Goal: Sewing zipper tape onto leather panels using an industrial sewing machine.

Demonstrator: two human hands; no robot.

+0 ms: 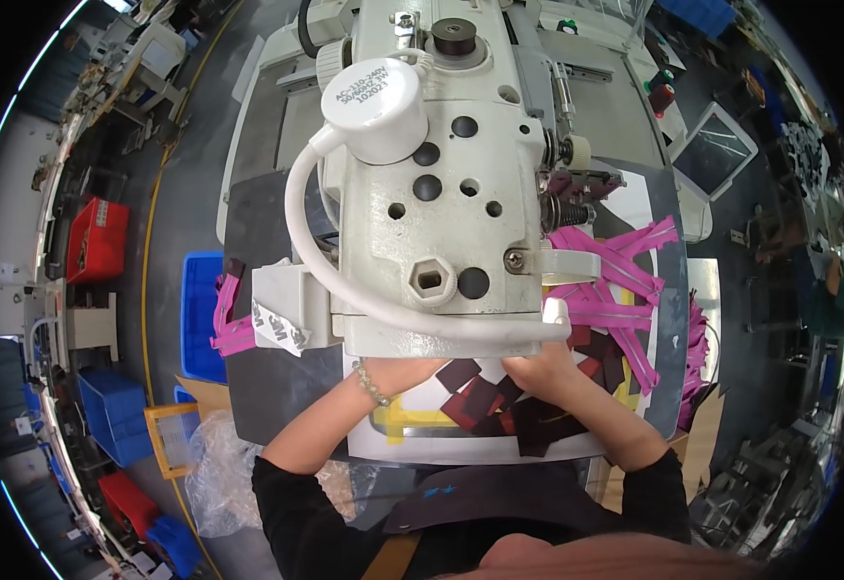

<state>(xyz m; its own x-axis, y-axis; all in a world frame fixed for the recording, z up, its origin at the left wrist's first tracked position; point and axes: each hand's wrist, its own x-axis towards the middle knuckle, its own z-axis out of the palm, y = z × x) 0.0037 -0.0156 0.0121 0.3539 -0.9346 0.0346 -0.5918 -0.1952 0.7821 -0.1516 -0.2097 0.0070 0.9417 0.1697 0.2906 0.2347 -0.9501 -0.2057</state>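
We look straight down on a cream sewing machine [431, 184] that fills the middle of the view, with a round white motor cap [375, 104] on its far left and a white cable [344, 290] looping from that cap along the machine's near edge. Our left hand [398, 372], with a beaded bracelet [371, 383] at the wrist, reaches forward under the near edge of the machine, so its fingers are hidden and we cannot tell whether they are spread or closed. Our right hand [543, 372] lies just to the right, palm down on dark maroon fabric pieces [480, 396] that rest on the table [277, 387] near us; its fingertips also run under the machine, and we cannot tell if they pinch the cloth or only press it. The maroon pieces sit between the two hands, on a white sheet marked with yellow tape [398, 418]. To the right, beside the needle area, a heap of bright pink zipper strips [615, 280] spreads across the table, touching more maroon pieces. A few pink strips [231, 324] hang off the left edge of the table, over a blue bin [200, 309]. Crumpled clear plastic [214, 474] lies low on the left, and a red bin [96, 240] stands farther left.
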